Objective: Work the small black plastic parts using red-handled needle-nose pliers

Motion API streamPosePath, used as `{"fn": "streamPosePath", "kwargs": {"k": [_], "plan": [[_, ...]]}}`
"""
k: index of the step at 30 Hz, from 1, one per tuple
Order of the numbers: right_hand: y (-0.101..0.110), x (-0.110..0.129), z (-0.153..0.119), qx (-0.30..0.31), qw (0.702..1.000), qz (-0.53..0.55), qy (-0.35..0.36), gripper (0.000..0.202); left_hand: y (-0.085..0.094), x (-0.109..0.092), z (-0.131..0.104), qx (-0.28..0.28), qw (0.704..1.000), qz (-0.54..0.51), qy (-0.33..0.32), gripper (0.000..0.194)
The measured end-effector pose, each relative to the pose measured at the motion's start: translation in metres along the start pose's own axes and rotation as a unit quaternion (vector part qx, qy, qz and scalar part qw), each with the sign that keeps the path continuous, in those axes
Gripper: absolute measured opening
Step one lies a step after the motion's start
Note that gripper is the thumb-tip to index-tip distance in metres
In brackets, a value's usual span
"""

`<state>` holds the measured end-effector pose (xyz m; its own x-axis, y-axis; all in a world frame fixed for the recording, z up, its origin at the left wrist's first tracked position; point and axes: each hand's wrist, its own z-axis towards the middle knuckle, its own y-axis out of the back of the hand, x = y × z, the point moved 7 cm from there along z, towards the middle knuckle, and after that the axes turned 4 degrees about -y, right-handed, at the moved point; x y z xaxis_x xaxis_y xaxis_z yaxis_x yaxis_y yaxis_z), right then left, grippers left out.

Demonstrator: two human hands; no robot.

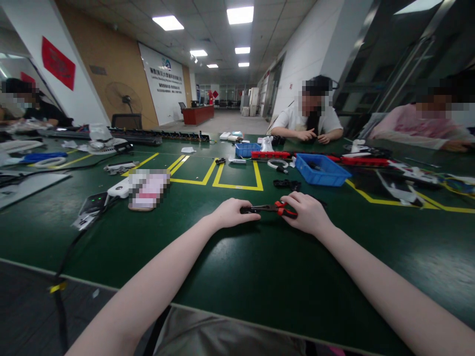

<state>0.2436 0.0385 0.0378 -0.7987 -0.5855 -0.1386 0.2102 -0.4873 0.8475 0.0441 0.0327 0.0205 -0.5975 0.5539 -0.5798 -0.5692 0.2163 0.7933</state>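
Observation:
Red-and-black handled pliers (285, 210) are in my right hand (306, 213), its fingers wrapped around the grips. Their metal jaws point left and reach a small black part (246, 210). My left hand (232, 213) pinches that part between thumb and fingers; what kind of part it is, I cannot make out. Both hands are just above the green table (237, 267), near its middle. Just beyond my right hand lies a bundle of black cable (287, 184).
A blue bin (321, 170) stands beyond my right hand, a smaller blue bin (247, 149) farther back. Yellow tape outlines (237, 187) mark the table. A phone (149, 190) and white power bank (126, 185) lie left. A co-worker (309, 116) sits opposite.

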Motion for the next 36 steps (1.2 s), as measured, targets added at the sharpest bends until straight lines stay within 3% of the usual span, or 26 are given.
{"fn": "streamPosePath", "kwargs": {"k": [17,26,36], "plan": [[0.002,0.002,0.0,0.019,1.0,0.023,-0.001,0.028,0.002,-0.004,-0.002,-0.013,0.996,0.081,-0.03,0.04],[0.0,0.001,0.001,0.012,1.0,0.023,0.001,0.028,-0.003,-0.013,-0.001,-0.003,0.975,0.2,-0.1,0.042],[0.002,0.002,0.001,0.005,1.0,0.021,0.007,0.028,-0.002,-0.015,-0.002,0.008,0.976,0.196,-0.099,0.041]]}}
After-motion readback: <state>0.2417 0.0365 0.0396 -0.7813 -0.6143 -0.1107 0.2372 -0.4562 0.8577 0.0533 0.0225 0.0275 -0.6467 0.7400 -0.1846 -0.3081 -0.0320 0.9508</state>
